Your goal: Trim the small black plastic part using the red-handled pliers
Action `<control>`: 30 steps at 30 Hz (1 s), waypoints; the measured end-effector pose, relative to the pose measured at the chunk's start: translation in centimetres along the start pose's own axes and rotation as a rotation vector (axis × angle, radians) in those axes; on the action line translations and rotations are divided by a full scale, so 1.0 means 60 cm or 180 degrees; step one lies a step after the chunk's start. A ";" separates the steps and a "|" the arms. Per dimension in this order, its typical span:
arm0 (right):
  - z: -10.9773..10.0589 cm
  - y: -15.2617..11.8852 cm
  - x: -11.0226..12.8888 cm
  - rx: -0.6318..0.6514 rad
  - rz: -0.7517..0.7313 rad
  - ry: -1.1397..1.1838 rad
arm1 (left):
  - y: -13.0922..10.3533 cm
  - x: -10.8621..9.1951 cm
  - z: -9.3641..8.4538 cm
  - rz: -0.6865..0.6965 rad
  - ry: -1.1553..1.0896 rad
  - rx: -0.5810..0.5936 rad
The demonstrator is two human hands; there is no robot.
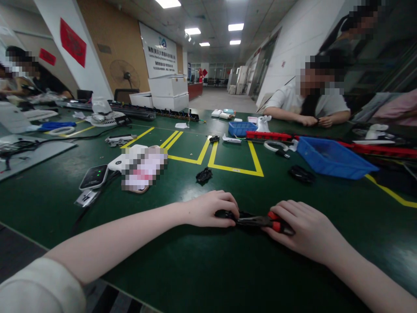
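My right hand (301, 226) is closed round the red handles of a pair of pliers (256, 221), whose dark jaws point left. In my left hand (213, 209) a small black part (224, 214) is pinched, its exact kind too dark to make out. The plier jaws reach to the fingertips of the left hand and meet or overlap the black part; whether they grip it I cannot tell. Just beyond the left hand a crumpled black piece (204, 175) lies on the green table (195, 269).
Left of my hands lie a phone (145, 169) and a small device with a screen (94, 177). Yellow tape (234, 169) marks the tabletop. Ahead to the right stand a large blue bin (335, 158) and a smaller blue bin (241, 128). A person (306, 104) sits across the table.
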State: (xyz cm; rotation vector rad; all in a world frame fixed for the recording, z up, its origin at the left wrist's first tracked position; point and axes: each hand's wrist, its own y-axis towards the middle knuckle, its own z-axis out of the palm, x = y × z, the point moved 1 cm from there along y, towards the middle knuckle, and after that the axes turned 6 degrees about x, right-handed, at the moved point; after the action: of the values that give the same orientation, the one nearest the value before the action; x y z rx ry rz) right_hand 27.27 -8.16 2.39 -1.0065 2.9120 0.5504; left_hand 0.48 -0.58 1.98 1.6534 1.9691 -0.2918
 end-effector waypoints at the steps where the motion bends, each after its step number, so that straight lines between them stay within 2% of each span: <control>1: 0.000 0.000 0.000 -0.0002 0.0003 0.0005 | 0.000 0.000 0.000 -0.0003 0.0000 0.0001; 8: 0.000 0.000 0.001 0.0016 0.0062 0.0054 | -0.001 0.003 0.004 0.0099 0.0048 -0.0070; 30: -0.007 -0.003 -0.008 0.0089 0.0077 0.0037 | -0.001 -0.002 0.000 -0.0043 -0.0095 0.0010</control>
State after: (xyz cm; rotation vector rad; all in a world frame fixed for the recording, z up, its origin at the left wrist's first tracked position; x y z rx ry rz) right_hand 27.78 -8.14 2.78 -0.9760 2.9369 0.5051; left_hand 0.41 -0.68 2.01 1.6291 1.9594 -0.3227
